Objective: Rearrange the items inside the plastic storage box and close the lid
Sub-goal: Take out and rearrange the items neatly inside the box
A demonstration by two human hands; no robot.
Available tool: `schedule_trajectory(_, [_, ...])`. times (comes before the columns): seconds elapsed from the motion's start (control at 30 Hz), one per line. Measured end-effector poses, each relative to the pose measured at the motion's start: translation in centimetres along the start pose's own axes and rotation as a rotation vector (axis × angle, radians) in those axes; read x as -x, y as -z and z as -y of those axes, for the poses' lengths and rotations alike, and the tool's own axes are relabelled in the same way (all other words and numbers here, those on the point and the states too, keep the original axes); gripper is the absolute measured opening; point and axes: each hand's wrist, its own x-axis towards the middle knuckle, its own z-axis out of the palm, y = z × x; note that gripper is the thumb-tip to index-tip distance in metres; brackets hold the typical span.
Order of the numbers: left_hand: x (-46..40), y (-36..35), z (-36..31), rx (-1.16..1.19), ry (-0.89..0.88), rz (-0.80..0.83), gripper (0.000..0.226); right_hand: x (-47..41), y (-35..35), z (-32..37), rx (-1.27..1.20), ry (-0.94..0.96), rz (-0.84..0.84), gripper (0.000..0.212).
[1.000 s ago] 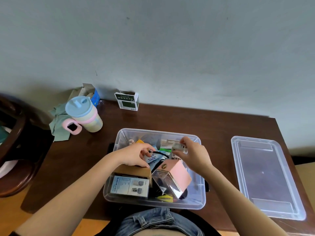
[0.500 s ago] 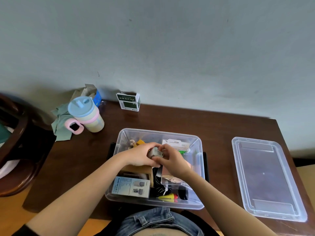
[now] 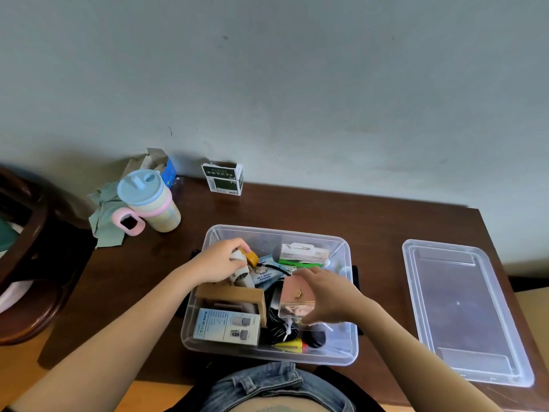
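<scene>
On the dark wooden surface (image 3: 386,230), near its front edge, stands the clear plastic box (image 3: 352,349), open and crowded with small things. The left hand (image 3: 218,260) reaches into the far left corner of the box, its fingers curled round a small white item (image 3: 237,257) that has a yellow piece (image 3: 252,257) just beside it. The right hand (image 3: 329,295) is over the middle of the box, fingers and thumb closed on a pink box (image 3: 294,292) with a clear front, held tilted above the other contents. Under and around it lie a brown carton (image 3: 234,294), a pale blue carton (image 3: 225,325) against the near wall, a wet wipes pack (image 3: 266,275), a white and green packet (image 3: 303,254) at the far wall, black cord (image 3: 277,331) and a yellow and red cone (image 3: 292,344) near the front. The lid (image 3: 463,313) lies flat on the surface to the right of the box, well apart from it. At the far left of the surface stands a cup (image 3: 151,200) with a blue lid and pink handle, touching a green cloth (image 3: 104,221), and a green and white carton (image 3: 224,178) stands upright against the wall (image 3: 297,84).
</scene>
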Motion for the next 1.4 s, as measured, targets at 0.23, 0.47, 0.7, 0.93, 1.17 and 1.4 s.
schedule_trajectory(0.23, [0.2, -0.3, -0.6, -0.08, -0.055, -0.072, 0.019, 0.5, 3.4, -1.0, -0.463, -0.002, -0.023, 0.074])
schedule_trajectory(0.47, [0.4, 0.9, -3.3, 0.548, -0.125, 0.052, 0.055, -0.9, 3.7, -0.5, -0.867, 0.0, -0.243, 0.062])
schedule_trajectory(0.7, [-0.1, 0.2, -3.9, 0.856, -0.163, 0.107, 0.111, -2.0, 4.5, 2.1, -1.28, -0.025, -0.312, 0.043])
schedule_trajectory(0.93, [1.0, 0.6, -0.4, 0.507, -0.188, -0.116, 0.06, -1.6, 2.3, 1.2, 0.014, -0.349, 0.118, 0.028])
schedule_trajectory(1.17, [0.6, 0.5, -0.2, 0.469, -0.188, -0.051, 0.042, -2.6, 2.5, 1.3, -0.175, -0.354, 0.16, 0.022])
schedule_trajectory(1.4, [0.5, 1.7, 0.6, 0.372, -0.058, -0.154, 0.047, -3.1, 2.5, 0.7, -0.324, -0.334, -0.07, 0.043])
